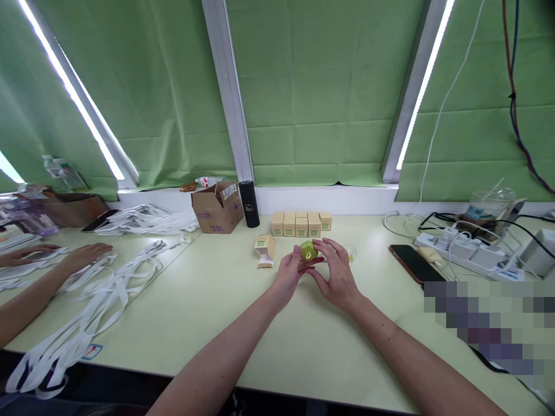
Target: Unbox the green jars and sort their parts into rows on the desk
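A small glossy green rounded object (308,251) with a pale ring mark sits between my two hands above the table. My left hand (287,276) is closed on its left side and underside. Curved around its right side, my right hand (339,274) touches it with the fingertips, the thumb lower down. A small kraft cardboard box (265,248) with a green label lies with its flap open, left of my hands. Behind them stands a row of several similar small boxes (296,224). A small clear plastic piece (351,253) is partly hidden behind my right hand.
A carton (217,209) and a black cylinder (248,204) stand at the back. Another person's hands (89,256) rest on white straps (108,294) at left. To the right are a phone (414,263), a power strip (472,257), cables and a plastic cup (489,205).
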Motion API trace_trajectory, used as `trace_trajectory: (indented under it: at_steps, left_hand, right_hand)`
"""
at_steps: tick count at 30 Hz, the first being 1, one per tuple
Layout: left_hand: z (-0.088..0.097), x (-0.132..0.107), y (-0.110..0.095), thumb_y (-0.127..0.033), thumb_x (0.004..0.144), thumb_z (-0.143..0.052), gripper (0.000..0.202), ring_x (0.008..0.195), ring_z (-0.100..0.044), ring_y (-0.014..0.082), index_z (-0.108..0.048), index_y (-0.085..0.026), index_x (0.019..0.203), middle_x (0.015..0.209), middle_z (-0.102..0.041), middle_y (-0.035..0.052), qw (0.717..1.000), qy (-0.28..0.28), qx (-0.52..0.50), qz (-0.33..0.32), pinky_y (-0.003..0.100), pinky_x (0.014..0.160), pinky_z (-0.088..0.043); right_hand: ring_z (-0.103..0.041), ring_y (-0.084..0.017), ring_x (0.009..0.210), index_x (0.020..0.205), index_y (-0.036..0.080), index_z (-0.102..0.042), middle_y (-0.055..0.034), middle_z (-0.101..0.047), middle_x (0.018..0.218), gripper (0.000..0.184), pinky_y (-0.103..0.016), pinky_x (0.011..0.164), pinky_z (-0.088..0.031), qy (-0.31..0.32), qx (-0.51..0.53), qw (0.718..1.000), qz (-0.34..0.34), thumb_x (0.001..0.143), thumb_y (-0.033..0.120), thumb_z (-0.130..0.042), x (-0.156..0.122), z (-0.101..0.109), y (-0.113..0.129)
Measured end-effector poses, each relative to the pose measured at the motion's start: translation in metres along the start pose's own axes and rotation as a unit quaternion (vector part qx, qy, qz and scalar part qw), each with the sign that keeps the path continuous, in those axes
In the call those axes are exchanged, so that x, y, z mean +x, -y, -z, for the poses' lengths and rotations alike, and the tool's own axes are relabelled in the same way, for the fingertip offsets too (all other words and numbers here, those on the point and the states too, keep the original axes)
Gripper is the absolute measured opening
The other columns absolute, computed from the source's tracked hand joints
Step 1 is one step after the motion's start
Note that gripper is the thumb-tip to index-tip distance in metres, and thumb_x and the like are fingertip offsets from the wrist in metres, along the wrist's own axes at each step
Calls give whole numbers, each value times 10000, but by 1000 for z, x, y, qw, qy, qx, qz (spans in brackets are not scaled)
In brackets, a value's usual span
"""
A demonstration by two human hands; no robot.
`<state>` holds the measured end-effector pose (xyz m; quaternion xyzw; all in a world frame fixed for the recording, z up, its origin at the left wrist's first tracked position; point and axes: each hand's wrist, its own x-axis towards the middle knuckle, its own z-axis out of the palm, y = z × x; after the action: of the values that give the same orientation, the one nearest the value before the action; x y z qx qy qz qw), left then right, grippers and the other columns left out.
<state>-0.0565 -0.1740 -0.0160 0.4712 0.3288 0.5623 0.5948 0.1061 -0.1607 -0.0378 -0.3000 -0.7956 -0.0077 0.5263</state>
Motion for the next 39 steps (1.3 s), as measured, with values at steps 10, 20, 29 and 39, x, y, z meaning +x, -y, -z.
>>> trace_trajectory:
  at_steps: [10,20,29,39]
  left_hand:
    - [-1,-1,9,-804,930,-452,744,996,-740,317,-782,-138,898,922,-789,157,989,46,140,10,451,972,-525]
    - [8,-6,-2,-185,886,-717,328,1191,-554,298,-735,-282,1199,1074,-733,88,894,-84,346,-273,464,1065,-436]
    - [8,-4,2,-204,936,-655,150,912,-646,195,-740,-234,1055,932,-722,54,869,-81,385,-301,293,685,-523]
    - [9,-4,2,-242,864,-720,75,767,-706,175,-790,-215,859,841,-772,38,908,-111,342,-217,280,641,-544]
  right_hand:
    - [-562,-354,1303,1403,271,-530,-138,-639,1314,468,-612,1083,-479,-12,42,999,-27,939,239,-585,-1,2,-5]
    - [-584,-312,1263,1531,290,-431,-154,-526,1365,521,-529,1055,-541,40,94,993,-58,1015,236,-484,-4,3,-3]
    - [-577,-319,1232,1463,266,-466,-159,-570,1311,486,-546,983,-586,4,124,992,-26,988,190,-537,-4,2,-7]
    - [-614,-291,1189,1455,270,-502,-151,-575,1292,484,-495,967,-602,18,103,995,-4,985,158,-533,-5,2,-9]
